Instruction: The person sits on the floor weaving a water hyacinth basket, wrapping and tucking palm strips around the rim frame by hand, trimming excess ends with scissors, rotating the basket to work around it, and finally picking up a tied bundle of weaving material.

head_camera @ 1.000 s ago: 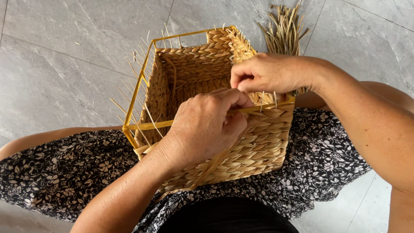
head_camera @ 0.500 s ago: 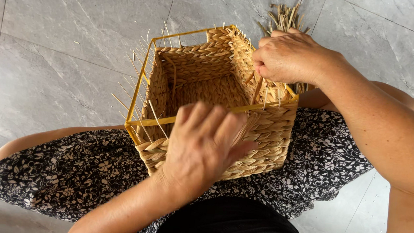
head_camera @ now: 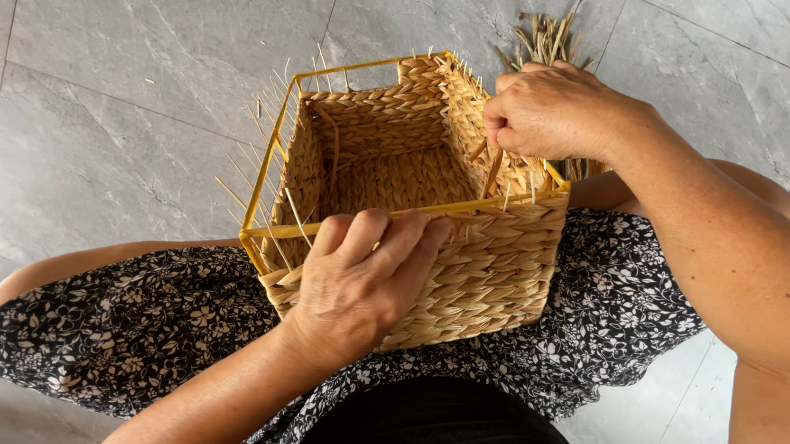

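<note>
Basket [head_camera: 468,257] rests on my lap; my left hand [head_camera: 356,281] grips its near wall, my right hand [head_camera: 547,112] pinches a strand [head_camera: 493,169] at the far rim.

- One woven basket [head_camera: 468,257] with a yellow wire frame, centre of the frame.
- Two hands: left hand [head_camera: 356,285], right hand [head_camera: 552,112].
- One bundle of straw stalks [head_camera: 549,40], upper right.

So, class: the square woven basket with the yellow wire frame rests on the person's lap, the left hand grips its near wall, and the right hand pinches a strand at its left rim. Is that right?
Not quite. In the head view the right hand pinches the strand at the right rim, not the left. The rest stands: the basket rests on the lap and the left hand grips its near wall.
</note>
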